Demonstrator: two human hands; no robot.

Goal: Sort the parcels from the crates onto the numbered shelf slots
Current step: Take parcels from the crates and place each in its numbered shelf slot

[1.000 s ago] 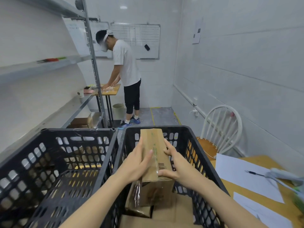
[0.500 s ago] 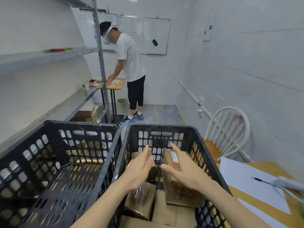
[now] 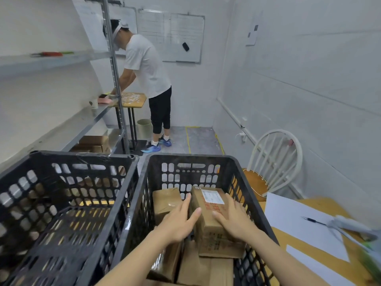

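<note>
Both crates sit side by side in front of me, and the work is going on in the right crate (image 3: 191,158). A labelled parcel (image 3: 207,226), brown cardboard with a white label (image 3: 212,196) on its top and red print on its side, lies on the flat boxes (image 3: 204,269) that cover the crate floor. The left grip (image 3: 179,221) is apart: its fingers lie straight down the parcel's left face and its thumb rests on the top. The right grip (image 3: 234,220) is apart as well, with flat fingers on the parcel's right side and the thumb on top, so the parcel sits between the two palms. Just beside it, on the left, stands a second parcel (image 3: 166,201), and the left fingers reach into the gap between the two. The left crate (image 3: 82,156) touches the right one; what it holds I cannot make out through the slots. To the right is the counter (image 3: 325,205), with a paper sheet (image 3: 292,219) and a pen (image 3: 313,220) lying on it, and a white chair (image 3: 274,162) is behind that. The metal shelving (image 3: 112,58) runs along the left wall, with a few shelved boxes (image 3: 93,141) on a low level. At the far end another person (image 3: 146,65) bends over a small table (image 3: 134,99) below a whiteboard (image 3: 171,36).
</note>
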